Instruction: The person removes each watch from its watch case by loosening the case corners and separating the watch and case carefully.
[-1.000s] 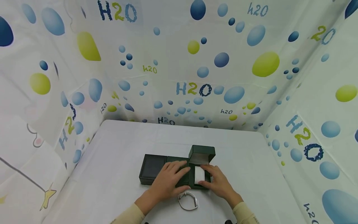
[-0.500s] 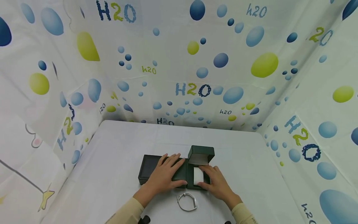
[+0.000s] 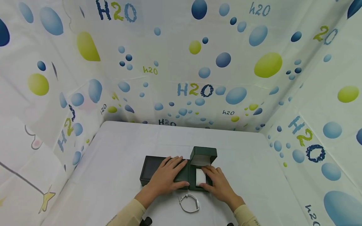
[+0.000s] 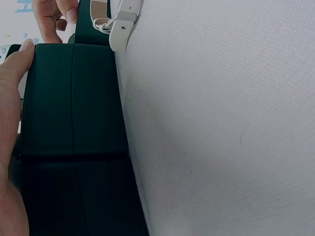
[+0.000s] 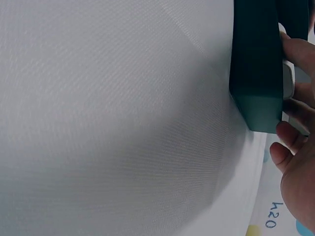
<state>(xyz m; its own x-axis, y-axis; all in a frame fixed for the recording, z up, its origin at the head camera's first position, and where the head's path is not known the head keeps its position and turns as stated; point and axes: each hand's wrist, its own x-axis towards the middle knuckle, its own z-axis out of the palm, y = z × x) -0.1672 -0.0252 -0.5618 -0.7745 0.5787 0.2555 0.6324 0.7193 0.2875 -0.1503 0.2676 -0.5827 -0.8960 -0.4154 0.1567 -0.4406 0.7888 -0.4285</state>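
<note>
My left hand (image 3: 164,177) rests with spread, straight fingers on a closed dark green box (image 3: 182,172). To its right stands an open green watch box (image 3: 203,156) with its lid raised. Inside that box sits a white cushion (image 3: 200,177), pinched between the thumb and fingers of my right hand (image 3: 222,185); the right wrist view shows part of the cushion (image 5: 289,81) above the box wall. In front of the boxes a wristwatch (image 3: 197,204) with a white strap lies on its side, curved into a loop. The left wrist view shows its strap buckle (image 4: 127,17).
A closed black box (image 3: 151,171) adjoins the green one on the left; the three boxes form a row. They stand on a white-covered table (image 3: 127,141). A printed curtain (image 3: 169,72) encloses the back and sides.
My left hand has shifted left and come down flat on the closed green box. The right hand keeps its grip on the cushion, and the watch lies where it was.
</note>
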